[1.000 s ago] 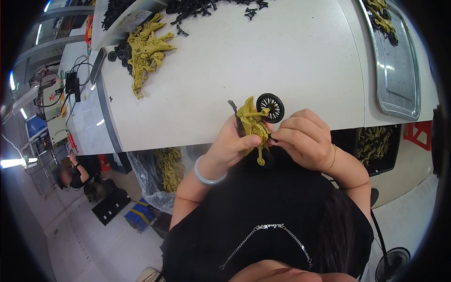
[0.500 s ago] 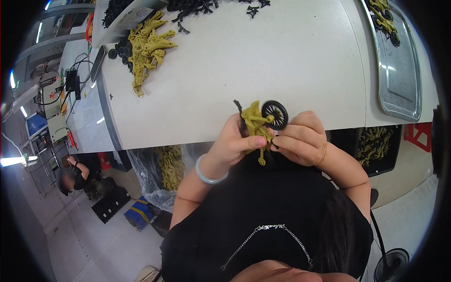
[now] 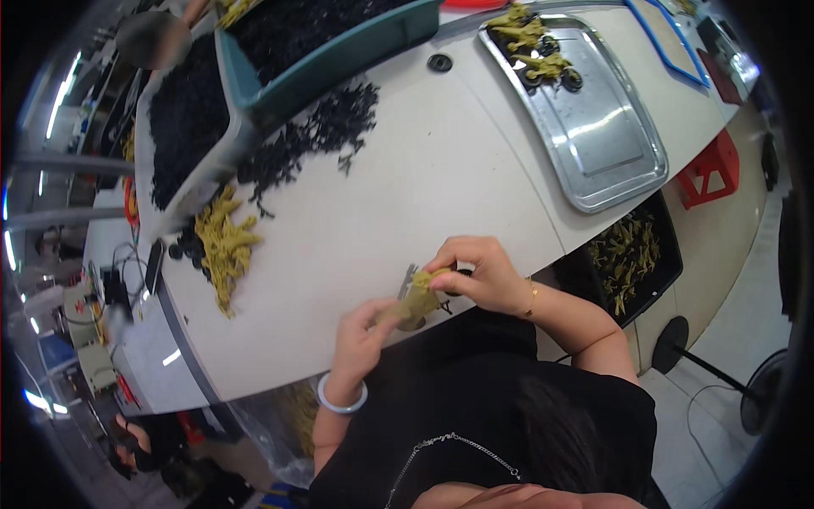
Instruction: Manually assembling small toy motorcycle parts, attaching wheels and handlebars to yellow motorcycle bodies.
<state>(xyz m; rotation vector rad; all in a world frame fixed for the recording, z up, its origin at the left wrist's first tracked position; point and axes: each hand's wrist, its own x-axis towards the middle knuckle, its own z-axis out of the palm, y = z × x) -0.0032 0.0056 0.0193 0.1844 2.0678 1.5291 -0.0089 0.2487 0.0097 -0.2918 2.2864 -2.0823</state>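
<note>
Over the table's near edge, a small yellow-green toy motorcycle [image 3: 421, 297] with black parts is held between both of my hands, somewhat blurred. My right hand [image 3: 485, 276] pinches its upper right end between thumb and fingers. My left hand [image 3: 360, 339], smeared by motion, has its fingertips on the lower left end. Black pieces stick out on both sides of the toy. Far left on the table lies a heap of yellow-green toy parts [image 3: 225, 246], with black wheels [image 3: 188, 248] beside it.
Loose black parts [image 3: 318, 131] spread before a teal bin [image 3: 348, 64] and a pale bin [image 3: 208, 182]. A metal tray [image 3: 589, 140] at right carries several toys; a loose wheel [image 3: 439, 63] lies left of it. Below the table edge are a black crate [image 3: 672, 263] and a red stool [image 3: 712, 174].
The view has swung, bringing the bins and whole tray in. My right hand has moved from the wheel side to the toy's upper end, and the toy is turned differently.
</note>
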